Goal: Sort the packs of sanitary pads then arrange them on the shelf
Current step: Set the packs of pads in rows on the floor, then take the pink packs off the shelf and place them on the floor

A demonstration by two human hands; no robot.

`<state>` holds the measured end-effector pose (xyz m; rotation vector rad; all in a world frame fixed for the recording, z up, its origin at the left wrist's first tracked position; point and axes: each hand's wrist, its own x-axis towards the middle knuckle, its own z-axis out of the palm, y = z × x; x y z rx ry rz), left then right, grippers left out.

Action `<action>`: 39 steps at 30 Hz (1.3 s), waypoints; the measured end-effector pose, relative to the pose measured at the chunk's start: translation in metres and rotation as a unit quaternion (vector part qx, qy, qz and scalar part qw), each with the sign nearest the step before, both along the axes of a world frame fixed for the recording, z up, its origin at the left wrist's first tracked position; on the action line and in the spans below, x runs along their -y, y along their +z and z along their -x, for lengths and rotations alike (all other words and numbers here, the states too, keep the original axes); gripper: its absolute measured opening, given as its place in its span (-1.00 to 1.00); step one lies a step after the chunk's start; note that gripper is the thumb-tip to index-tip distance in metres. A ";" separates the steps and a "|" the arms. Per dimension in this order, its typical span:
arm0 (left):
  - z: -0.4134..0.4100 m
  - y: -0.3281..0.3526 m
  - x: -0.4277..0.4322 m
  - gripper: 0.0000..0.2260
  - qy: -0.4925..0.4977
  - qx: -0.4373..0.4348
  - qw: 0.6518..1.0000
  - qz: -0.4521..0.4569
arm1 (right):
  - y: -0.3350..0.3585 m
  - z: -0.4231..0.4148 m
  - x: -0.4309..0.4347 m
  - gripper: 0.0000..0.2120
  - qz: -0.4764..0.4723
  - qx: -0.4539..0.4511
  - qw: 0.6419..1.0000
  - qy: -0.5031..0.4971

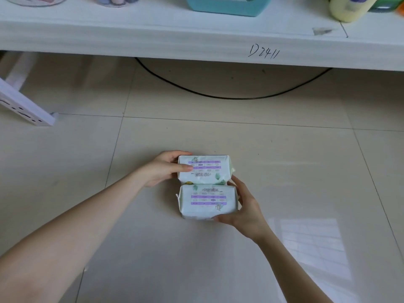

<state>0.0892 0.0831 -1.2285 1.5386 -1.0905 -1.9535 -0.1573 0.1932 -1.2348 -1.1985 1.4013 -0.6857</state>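
Observation:
Two white packs of sanitary pads with purple bands and green leaf prints sit edge to edge over the tiled floor. My left hand (162,169) grips the left end of the far pack (205,169), thumb on its top face. My right hand (242,206) holds the near pack (208,201) from its right side, fingers curled under its front corner. The white shelf (196,43) marked "D2411" runs across the top of the view, beyond both packs.
On the shelf stand a blue container (227,5), a yellow bottle (349,8) and some items at the far left. A black cable (229,96) loops on the floor under the shelf. A white slotted rack part (24,106) leans at the left.

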 end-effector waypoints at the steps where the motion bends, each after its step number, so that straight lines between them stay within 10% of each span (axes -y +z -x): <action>1: 0.000 0.001 0.001 -0.60 -0.007 0.005 1.000 -0.002 | 0.000 -0.001 0.000 0.01 -0.001 0.000 1.000 -0.001; 20: 0.004 0.010 0.012 -0.41 -0.114 0.192 0.972 0.078 | -0.001 -0.006 -0.003 -0.15 -0.027 -0.122 0.992 0.005; 28: 0.004 0.047 -0.032 -0.47 -0.147 0.441 0.837 0.287 | 0.049 -0.013 -0.011 -0.15 0.021 -0.406 0.906 0.114; 39: -0.003 0.215 -0.119 -0.49 -0.308 0.583 0.715 0.232 | 0.227 -0.008 -0.031 -0.31 0.024 -0.517 0.826 0.223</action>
